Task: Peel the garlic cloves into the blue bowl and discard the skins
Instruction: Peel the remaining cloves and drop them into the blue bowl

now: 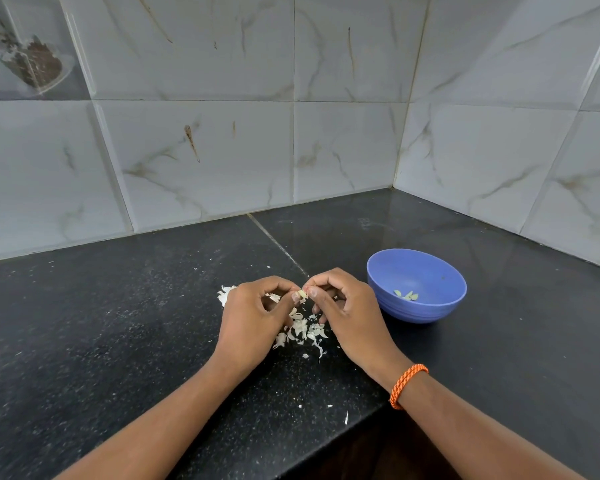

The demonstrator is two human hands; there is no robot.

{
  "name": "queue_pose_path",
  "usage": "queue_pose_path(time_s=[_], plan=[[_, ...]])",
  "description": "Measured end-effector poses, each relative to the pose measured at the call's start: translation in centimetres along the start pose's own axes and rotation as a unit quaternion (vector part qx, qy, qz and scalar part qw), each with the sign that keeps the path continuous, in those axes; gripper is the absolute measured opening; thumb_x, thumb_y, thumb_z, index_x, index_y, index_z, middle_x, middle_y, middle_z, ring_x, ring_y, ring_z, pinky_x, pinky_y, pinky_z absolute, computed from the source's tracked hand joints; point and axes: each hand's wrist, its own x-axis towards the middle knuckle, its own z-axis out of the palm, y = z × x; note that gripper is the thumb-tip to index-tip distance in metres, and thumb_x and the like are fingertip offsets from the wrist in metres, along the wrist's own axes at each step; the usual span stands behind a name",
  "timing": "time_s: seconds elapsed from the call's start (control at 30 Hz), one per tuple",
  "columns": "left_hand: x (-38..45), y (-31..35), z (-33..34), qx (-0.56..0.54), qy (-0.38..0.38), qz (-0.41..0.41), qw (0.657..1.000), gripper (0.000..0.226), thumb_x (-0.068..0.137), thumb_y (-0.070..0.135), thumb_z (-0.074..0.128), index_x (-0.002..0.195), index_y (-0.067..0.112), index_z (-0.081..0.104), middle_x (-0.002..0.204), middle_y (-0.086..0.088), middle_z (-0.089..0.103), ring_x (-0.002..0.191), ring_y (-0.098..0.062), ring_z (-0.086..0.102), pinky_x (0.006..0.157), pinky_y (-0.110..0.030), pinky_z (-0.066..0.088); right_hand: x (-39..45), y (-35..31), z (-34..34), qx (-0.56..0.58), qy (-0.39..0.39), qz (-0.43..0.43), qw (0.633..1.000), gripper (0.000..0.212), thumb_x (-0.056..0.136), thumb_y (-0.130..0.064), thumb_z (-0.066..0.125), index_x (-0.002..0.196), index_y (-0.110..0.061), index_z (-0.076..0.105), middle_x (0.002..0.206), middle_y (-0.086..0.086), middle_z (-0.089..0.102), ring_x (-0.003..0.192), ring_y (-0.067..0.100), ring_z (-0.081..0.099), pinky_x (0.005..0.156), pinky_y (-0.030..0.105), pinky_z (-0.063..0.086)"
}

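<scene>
Both hands, left hand [253,315] and right hand [343,306], pinched one garlic clove [302,294] with curled fingers. The blue bowl [417,285] sat at three o'clock, skins [302,330] at six.

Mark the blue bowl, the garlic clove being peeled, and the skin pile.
blue bowl [426,311]: head view, outer front wall.
garlic clove [302,294]: head view, exposed tip between fingertips.
skin pile [302,329]: head view, middle of heap.

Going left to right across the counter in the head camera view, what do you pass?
Left hand → garlic clove pinched between both hands, loose skins on the counter below it → right hand → blue bowl holding a few peeled cloves.
</scene>
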Motion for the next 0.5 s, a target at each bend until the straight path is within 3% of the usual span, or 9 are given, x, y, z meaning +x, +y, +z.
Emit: queue_pose_path(time_s=[0.17, 0.23, 0.33, 0.4, 0.5], plan=[[-0.08, 0.27, -0.11, -0.075, 0.015, -0.029, 0.997, 0.006, 0.098, 0.023, 0.08, 0.097, 0.024, 0.086, 0.084, 0.001, 0.082, 0.071, -0.022, 0.08, 0.059, -0.035, 0.054, -0.22, -0.59, 0.01, -0.042, 0.005, -0.03, 0.999, 0.005, 0.102, -0.023, 0.072, 0.102, -0.022, 0.077, 0.101, -0.013, 0.07, 0.095, 0.014, 0.069, 0.074, 0.019, 0.053], [-0.22, 0.45, -0.06, -0.095, 0.016, -0.037, 0.995, 0.007, 0.098, 0.022, 0.08, 0.099, 0.022, 0.087, 0.087, 0.001, 0.083, 0.075, -0.024, 0.081, 0.059, -0.042, 0.058, -0.29, -0.72, 0.02, -0.049, 0.008, -0.032, 0.998, 0.003, 0.098, -0.025, 0.077, 0.1, -0.023, 0.077, 0.1, -0.012, 0.07, 0.094, 0.014, 0.069, 0.072, 0.017, 0.051], [-0.3, 0.54, 0.09, -0.101, 0.012, -0.046, 0.994, 0.008, 0.097, 0.021, 0.08, 0.1, 0.024, 0.088, 0.087, -0.001, 0.083, 0.078, -0.028, 0.08, 0.066, -0.059, 0.064, -0.23, -0.53, 0.08, -0.072, 0.026, -0.039, 0.996, 0.004, 0.096, -0.026, 0.08, 0.096, -0.023, 0.077, 0.096, -0.013, 0.07, 0.088, 0.016, 0.068, 0.07, 0.018, 0.052], [-0.32, 0.6, 0.23, -0.102, 0.012, -0.043, 0.994, 0.008, 0.097, 0.019, 0.081, 0.101, 0.023, 0.088, 0.089, 0.003, 0.084, 0.083, -0.021, 0.081, 0.075, -0.055, 0.066, -0.24, -0.3, 0.18, -0.097, 0.036, -0.042, 0.994, 0.004, 0.096, -0.027, 0.08, 0.095, -0.024, 0.077, 0.094, -0.014, 0.07, 0.084, 0.014, 0.068, 0.068, 0.021, 0.052], [-0.34, 0.67, 0.25, -0.079, 0.016, -0.03, 0.996, 0.01, 0.096, 0.017, 0.081, 0.102, 0.022, 0.087, 0.092, 0.011, 0.084, 0.09, -0.01, 0.081, 0.086, -0.041, 0.067, -0.28, 0.04, 0.48, -0.145, 0.043, -0.056, 0.987, 0.002, 0.097, -0.031, 0.076, 0.095, -0.03, 0.075, 0.091, -0.015, 0.067, 0.079, 0.012, 0.066, 0.067, 0.038, 0.057]])
